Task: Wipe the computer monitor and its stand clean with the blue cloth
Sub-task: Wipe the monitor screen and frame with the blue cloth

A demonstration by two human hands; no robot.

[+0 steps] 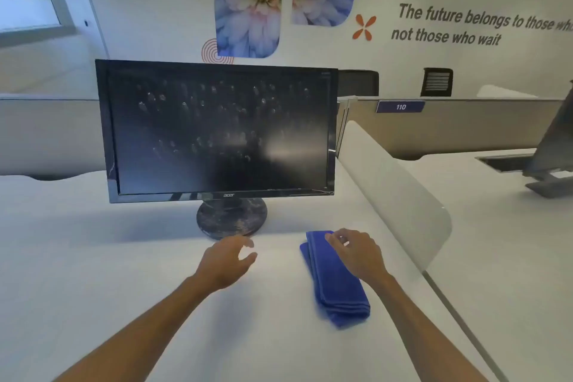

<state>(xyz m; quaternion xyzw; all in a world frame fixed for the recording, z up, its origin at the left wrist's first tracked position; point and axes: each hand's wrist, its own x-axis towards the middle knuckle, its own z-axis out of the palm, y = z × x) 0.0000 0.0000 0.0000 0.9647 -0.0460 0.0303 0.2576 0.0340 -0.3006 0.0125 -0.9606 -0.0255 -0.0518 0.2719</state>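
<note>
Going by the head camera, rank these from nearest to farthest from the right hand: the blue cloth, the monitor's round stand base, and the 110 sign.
1. Folded blue cloth, directly under the right hand.
2. Round black smudged stand base, to its left, ahead.
3. Blue "110" sign, on the far partition.

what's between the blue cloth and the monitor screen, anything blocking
Nothing visible. The blue cloth lies on the white desk under the right hand, and bare desk runs from it to the monitor and its stand.
</note>
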